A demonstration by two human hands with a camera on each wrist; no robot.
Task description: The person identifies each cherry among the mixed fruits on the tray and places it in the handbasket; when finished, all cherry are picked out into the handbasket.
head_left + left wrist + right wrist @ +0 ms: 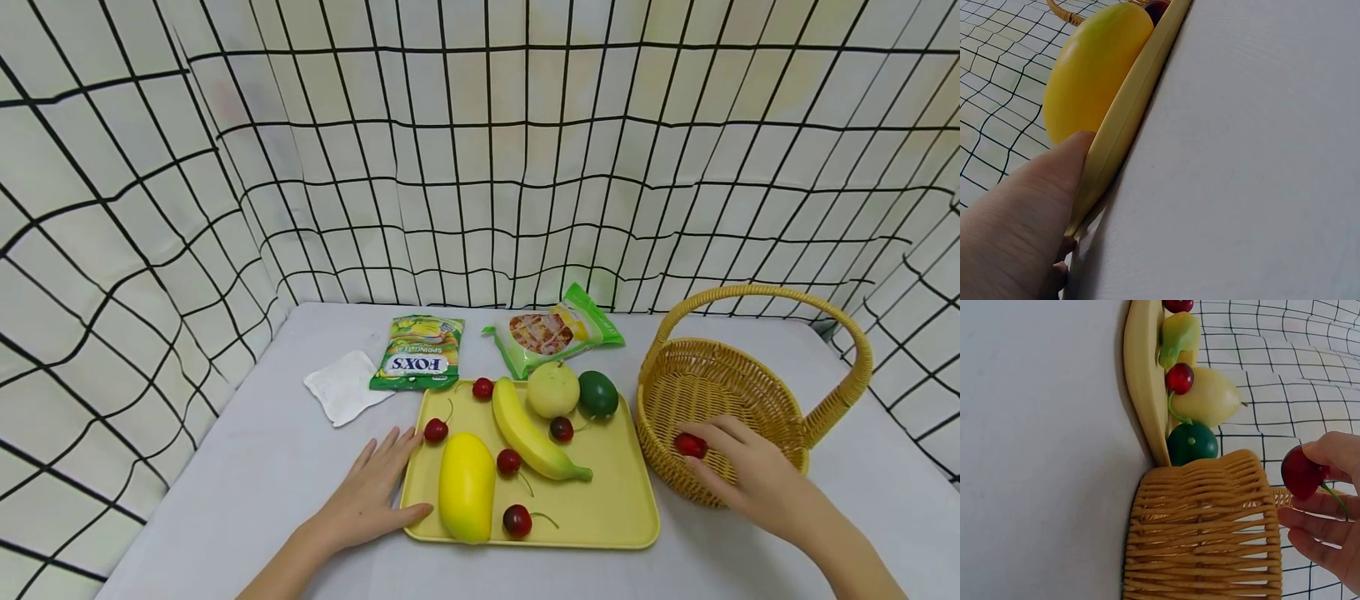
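A red cherry [690, 445] is pinched between thumb and fingertips by the right grip [738, 462] and is held above the wicker basket [712, 375], near its left rim; in the right wrist view a green stem is shown hanging from the fruit. A fingertip pinch is probably used because the cherry is small, round and smooth.

The left grip [375, 492] is not closed round anything: its fingers are spread beside the left edge of the yellow tray [615, 508], while the thumb is rested on the near-left rim, apparently so that the tray is steadied.

On the tray, a mango [467, 492], a banana [528, 433], a pear [553, 390], a dark green fruit [597, 394] and five other cherries [517, 521] are contained, the raised rim likely serving to keep round pieces from rolling onto the surface [225, 500]. Behind it are set a FOX'S bag [420, 350], a green snack packet [551, 333] and a white pouch [345, 387].
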